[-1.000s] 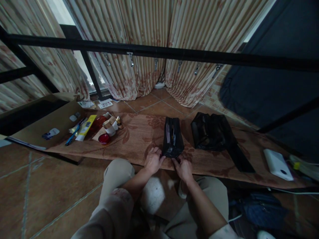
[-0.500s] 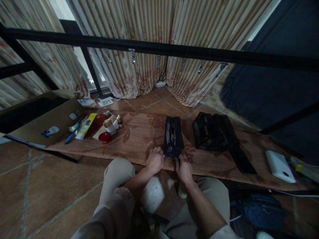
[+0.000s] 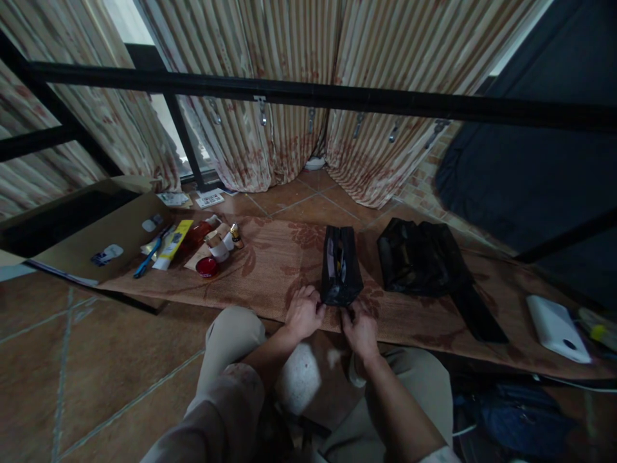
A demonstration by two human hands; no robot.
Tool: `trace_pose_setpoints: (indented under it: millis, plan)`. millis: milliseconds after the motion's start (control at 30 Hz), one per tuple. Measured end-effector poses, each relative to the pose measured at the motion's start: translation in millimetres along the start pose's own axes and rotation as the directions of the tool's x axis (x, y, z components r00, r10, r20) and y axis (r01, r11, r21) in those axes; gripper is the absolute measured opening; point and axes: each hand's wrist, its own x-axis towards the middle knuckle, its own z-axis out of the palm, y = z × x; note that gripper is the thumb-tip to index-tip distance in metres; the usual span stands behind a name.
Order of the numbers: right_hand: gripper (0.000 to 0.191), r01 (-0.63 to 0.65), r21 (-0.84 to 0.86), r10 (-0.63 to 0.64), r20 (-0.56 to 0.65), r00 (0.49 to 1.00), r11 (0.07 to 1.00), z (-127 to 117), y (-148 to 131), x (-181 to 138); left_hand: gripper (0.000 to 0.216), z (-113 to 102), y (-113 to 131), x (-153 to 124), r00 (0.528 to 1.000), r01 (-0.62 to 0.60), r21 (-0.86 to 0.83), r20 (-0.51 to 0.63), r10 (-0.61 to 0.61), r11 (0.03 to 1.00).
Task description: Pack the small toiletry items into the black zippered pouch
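A black zip pouch stands on the cloth-covered bench, long side pointing away from me. Its top is partly unzipped, and small items, one with a yellow patch, show dimly inside. My left hand is at the pouch's near left corner, fingers bent and closed against it. At the near right corner, my right hand has its fingers curled in against the lower edge. The fingertips are partly hidden and dark. To the right sits a larger black mesh bag with a flap hanging toward me.
On the left lie a blue toothbrush, a yellow-and-white tube, a red round container and small bottles beside a cardboard box. A white device rests at the right end. A black metal bar crosses ahead.
The view has shifted slightly, so everything sits a little further right. Both hands stay at the pouch's near corners, with the fingers adjusted only slightly.
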Motion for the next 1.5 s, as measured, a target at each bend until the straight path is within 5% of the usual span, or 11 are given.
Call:
trace_pose_setpoints:
  millis: [267,1500]
  plan:
    - [0.028,0.012,-0.02,-0.012,0.001,1.0,1.0,-2.2,-0.3,1.3,0.021,4.6,-0.1,0.7,0.999,0.019,0.044,-0.028,-0.018,0.999]
    - [0.031,0.049,-0.102,-0.051,-0.015,0.999,0.994,2.5,0.0,1.9,0.018,8.5,0.3,0.0,0.999,0.027,0.129,-0.043,-0.021,0.991]
